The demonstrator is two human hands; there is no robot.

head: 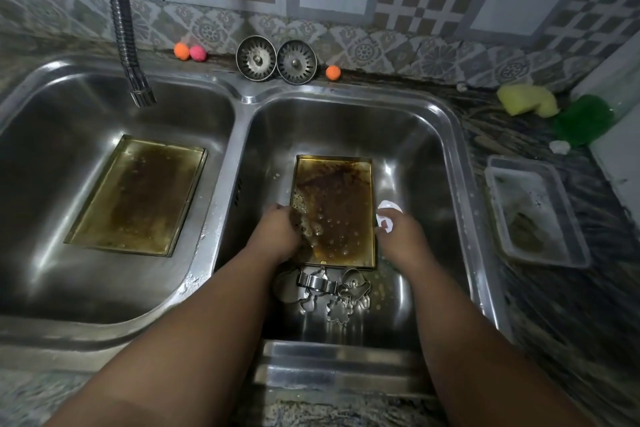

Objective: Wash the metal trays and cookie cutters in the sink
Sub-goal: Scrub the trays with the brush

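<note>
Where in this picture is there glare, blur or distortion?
Head view: dim overall; glare on the right basin's walls; a blown-out white patch by the right hand; the wide lens bows the sink rim; the green scrubber at the edge is blurred.

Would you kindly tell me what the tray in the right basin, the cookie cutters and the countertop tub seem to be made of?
The tray looks like thin sheet metal, brassy at the rim, its floor stained brown. The cookie cutters look like polished steel strip, given their bright mirror glints. The tub seems to be plastic: milky, half see-through walls.
</note>
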